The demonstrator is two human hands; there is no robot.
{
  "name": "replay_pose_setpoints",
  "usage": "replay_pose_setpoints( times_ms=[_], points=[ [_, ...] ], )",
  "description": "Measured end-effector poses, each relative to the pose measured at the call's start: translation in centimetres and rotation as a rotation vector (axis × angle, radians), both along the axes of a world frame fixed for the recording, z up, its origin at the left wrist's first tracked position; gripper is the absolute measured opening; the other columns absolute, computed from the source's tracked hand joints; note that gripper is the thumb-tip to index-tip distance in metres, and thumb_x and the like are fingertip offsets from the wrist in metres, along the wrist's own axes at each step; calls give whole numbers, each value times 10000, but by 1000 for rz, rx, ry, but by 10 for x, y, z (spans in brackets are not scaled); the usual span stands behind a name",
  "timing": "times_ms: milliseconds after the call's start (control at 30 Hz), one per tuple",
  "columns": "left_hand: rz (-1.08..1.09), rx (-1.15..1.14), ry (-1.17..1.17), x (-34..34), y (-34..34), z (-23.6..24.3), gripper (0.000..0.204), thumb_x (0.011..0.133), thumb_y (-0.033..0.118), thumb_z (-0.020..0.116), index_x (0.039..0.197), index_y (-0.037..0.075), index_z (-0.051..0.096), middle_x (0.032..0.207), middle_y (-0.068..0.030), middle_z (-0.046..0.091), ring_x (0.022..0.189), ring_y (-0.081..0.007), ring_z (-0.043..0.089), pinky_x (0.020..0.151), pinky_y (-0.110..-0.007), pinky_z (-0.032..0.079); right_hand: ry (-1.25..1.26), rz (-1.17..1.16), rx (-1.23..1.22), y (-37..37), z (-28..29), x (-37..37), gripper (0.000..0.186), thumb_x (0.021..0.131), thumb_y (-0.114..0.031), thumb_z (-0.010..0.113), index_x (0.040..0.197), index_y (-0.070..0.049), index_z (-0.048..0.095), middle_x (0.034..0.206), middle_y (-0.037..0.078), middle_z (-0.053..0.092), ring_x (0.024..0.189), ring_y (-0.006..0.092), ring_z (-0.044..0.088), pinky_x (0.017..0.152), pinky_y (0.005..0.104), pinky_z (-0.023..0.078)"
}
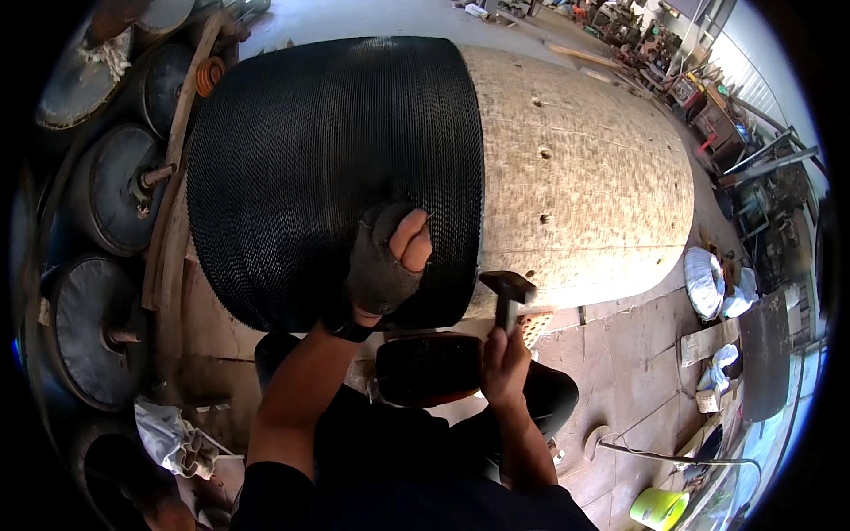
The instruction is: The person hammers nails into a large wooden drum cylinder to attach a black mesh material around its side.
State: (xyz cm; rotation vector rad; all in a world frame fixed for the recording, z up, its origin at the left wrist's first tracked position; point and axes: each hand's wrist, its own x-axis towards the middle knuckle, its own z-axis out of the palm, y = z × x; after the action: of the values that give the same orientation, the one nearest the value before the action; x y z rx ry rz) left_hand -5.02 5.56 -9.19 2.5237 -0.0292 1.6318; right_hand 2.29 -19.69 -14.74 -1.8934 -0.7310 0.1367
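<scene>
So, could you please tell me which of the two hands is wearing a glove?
The left hand, at the black ridged covering: it wears a dark glove with some fingers exposed. The right hand, holding the hammer, is bare.

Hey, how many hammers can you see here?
1. The hammer is in the right hand, its head showing against the near edge of the large cylinder, at the tan section. Others may be hidden in the clutter at upper right.

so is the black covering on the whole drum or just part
On only part: the black covering wraps the left side of the drum; its tan right side shows.
</scene>
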Motion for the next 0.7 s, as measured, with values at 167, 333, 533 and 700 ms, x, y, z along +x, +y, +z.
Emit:
replay_pose_setpoints(
  times_ms=[167, 333, 533, 700],
  points=[
    [141, 169, -19, 1, 2, 17, 379, 742, -7, 727, 1103, 32, 617, 1168, -152, 638, 967, -347, 648, 848, -519, 535, -413, 3, 429, -11, 19, -3, 163, 1006, -118, 491, 933, 4, 570, 730, 77, 582, 599, 178, 549, 540, 288, 442],
    [147, 151, -11, -1, 1, 14, 435, 748, -3, 733, 1167, 63, 641, 1217, -127, 634, 1027, -354, 645, 887, -531, 528, -101, -54, -92, 9, 2, -4, 180, 1006, -157, 547, 974, 19, 531, 761, 273, 596, 680, 445, 634, 586, 470, 488],
    [233, 132, 46, 0, -5, 20, 501, 793, -1, 726, 1271, 130, 649, 1240, -89, 630, 1049, -318, 641, 890, -519, 531, -284, -1, 534, -8, 15, -12, 158, 972, -28, 483, 972, 77, 601, 782, 173, 644, 721, 240, 642, 656, 362, 510],
    [224, 148, 43, 1, -3, 23, 495, 804, 9, 735, 1274, 141, 650, 1246, -84, 624, 1060, -309, 635, 887, -510, 533, 12, -109, -230, 13, 4, -1, 161, 1004, -155, 577, 969, -2, 539, 826, 311, 590, 744, 457, 612, 649, 462, 509]
  ],
)
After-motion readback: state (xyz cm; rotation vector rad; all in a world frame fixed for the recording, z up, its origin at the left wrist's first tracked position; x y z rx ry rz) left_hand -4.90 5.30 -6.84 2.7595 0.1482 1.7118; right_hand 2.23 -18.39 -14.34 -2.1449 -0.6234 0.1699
